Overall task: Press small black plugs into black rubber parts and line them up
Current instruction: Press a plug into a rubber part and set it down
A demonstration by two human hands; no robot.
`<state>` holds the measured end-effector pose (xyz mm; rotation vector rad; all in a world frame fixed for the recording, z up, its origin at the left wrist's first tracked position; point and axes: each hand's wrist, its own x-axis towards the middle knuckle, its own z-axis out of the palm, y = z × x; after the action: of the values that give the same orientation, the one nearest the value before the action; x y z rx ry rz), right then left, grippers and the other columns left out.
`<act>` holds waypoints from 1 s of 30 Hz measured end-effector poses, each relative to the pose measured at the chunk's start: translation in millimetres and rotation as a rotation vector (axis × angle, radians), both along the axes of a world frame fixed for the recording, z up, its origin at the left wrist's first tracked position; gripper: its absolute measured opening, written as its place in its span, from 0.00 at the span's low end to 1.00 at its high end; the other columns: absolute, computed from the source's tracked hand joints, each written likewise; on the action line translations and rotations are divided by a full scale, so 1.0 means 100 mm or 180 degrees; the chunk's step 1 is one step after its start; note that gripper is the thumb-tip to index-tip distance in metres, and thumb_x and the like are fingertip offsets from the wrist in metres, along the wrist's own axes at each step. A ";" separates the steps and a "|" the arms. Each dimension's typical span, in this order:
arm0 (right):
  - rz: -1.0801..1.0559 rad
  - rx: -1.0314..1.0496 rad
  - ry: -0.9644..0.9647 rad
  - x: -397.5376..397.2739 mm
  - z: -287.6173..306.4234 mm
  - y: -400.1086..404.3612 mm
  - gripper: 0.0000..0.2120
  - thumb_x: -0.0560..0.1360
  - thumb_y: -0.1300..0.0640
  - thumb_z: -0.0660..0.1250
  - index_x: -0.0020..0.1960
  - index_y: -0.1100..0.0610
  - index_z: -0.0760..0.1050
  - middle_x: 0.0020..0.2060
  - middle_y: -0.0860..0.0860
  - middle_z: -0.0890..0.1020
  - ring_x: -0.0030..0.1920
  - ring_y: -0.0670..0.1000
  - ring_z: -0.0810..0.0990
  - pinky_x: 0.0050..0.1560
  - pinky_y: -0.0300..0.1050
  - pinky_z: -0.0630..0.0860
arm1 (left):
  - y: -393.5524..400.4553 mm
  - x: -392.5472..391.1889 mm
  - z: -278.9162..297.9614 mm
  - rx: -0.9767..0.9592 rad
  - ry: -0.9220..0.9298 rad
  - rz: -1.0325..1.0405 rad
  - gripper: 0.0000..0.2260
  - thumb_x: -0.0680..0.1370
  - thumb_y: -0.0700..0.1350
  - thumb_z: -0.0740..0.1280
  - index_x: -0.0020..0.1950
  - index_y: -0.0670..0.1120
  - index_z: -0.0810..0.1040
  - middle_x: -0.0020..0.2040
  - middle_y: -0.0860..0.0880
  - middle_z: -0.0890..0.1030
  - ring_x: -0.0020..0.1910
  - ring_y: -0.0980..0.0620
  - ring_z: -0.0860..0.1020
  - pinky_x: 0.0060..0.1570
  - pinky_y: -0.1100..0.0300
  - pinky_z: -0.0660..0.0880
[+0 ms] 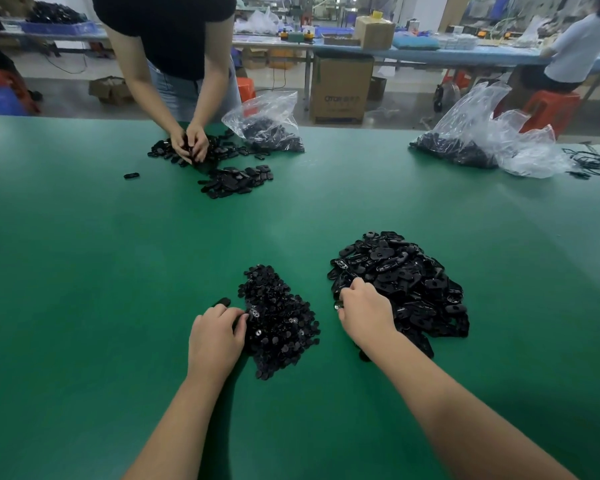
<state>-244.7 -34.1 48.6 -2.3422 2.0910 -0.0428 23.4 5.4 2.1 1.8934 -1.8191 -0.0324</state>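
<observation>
Both forearms reach in from the near edge of the green bench [84, 271]. Left hand [215, 337] sits at the near-left edge of the plug pile [278, 320], fingers curled in, prob. pinching a plug, tho what's in the grip can't be made out. Right hand [366, 315] is on the near-left side of the rubber-part pile [399, 285], just right of the plug pile, fingers curled on a part at the pile's edge. One loose part [221, 301] lies just left of the plug pile, touching nothing.

Handling, as a guess: plugs are tiny, light, flat discs, easy to fumble; pinch by the rim w/ fingertips. Parts are oblong w/ rounded ends & a hole, glossy, likely soft & bendy; hold by the long edges so the hole stays clear.

Far beyond the plug pile, a second person [167, 46] works similar pieces beside a clear bag [267, 123].
</observation>
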 end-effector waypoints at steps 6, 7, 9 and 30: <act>0.0069 -0.0540 -0.0820 0.05 0.08 0.04 0.06 0.81 0.53 0.65 0.55 0.52 0.80 0.46 0.47 0.80 0.47 0.48 0.78 0.40 0.41 0.73 | 0.03 -0.01 0.04 -0.0032 0.0119 0.0001 0.05 0.79 0.43 0.70 0.46 0.45 0.84 0.37 0.52 0.78 0.37 0.49 0.76 0.40 0.52 0.74; 0.0043 -0.0572 -0.1176 0.08 0.10 0.07 0.05 0.81 0.53 0.66 0.54 0.50 0.80 0.40 0.44 0.81 0.41 0.46 0.79 0.39 0.42 0.75 | 0.03 -0.02 0.04 -0.0036 0.0161 0.0009 0.05 0.79 0.42 0.69 0.46 0.45 0.84 0.37 0.52 0.78 0.36 0.49 0.76 0.40 0.52 0.74; -0.0049 -0.0481 -0.2021 0.16 0.09 0.14 0.03 0.79 0.56 0.68 0.52 0.50 0.79 0.31 0.42 0.78 0.31 0.42 0.76 0.37 0.41 0.78 | 0.04 -0.03 0.05 -0.0020 0.0308 0.0031 0.05 0.79 0.42 0.68 0.48 0.45 0.84 0.38 0.52 0.79 0.37 0.50 0.76 0.41 0.53 0.75; -0.1152 -0.0071 -0.4889 0.37 -0.41 0.55 0.19 0.83 0.64 0.62 0.72 0.52 0.71 0.56 0.48 0.77 0.48 0.45 0.87 0.46 0.38 0.83 | 0.04 0.00 0.02 0.0158 0.0651 0.0057 0.09 0.78 0.40 0.67 0.56 0.46 0.85 0.43 0.54 0.77 0.37 0.51 0.75 0.38 0.56 0.71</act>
<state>-207.8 20.9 7.9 -1.0078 1.4581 -1.3139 23.6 9.2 4.5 1.8655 -1.6780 -0.2579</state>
